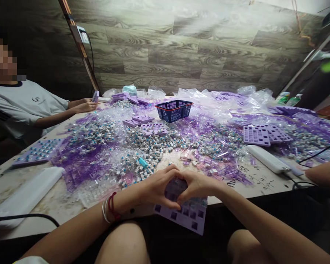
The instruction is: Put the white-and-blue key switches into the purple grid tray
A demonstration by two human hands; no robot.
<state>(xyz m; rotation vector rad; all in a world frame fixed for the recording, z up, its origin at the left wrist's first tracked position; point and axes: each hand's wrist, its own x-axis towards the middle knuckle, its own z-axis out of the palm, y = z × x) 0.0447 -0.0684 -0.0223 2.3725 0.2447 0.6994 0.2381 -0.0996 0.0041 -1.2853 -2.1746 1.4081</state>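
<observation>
My left hand (156, 186) and my right hand (198, 184) meet at the table's near edge. Their curved fingertips touch at the top and the thumbs meet below, leaving a heart-shaped gap. Neither hand visibly grips anything. Behind and below them, a light purple board with square holes (178, 219) juts out past the table edge, partly hidden by the hands. Beyond lies a wide heap of small white and blue pieces (143, 146), mixed with clear and purple plastic parts (90, 165). A turquoise block (143, 162) rests on the heap just past my left hand.
A dark blue basket (173, 111) stands mid-table, with purple boards (154, 129) near it and more boards (265, 135) at right. White long devices (268, 158) with cables lie on both sides. A co-worker (35, 106) sits at left; another person's arm (326, 174) shows at right.
</observation>
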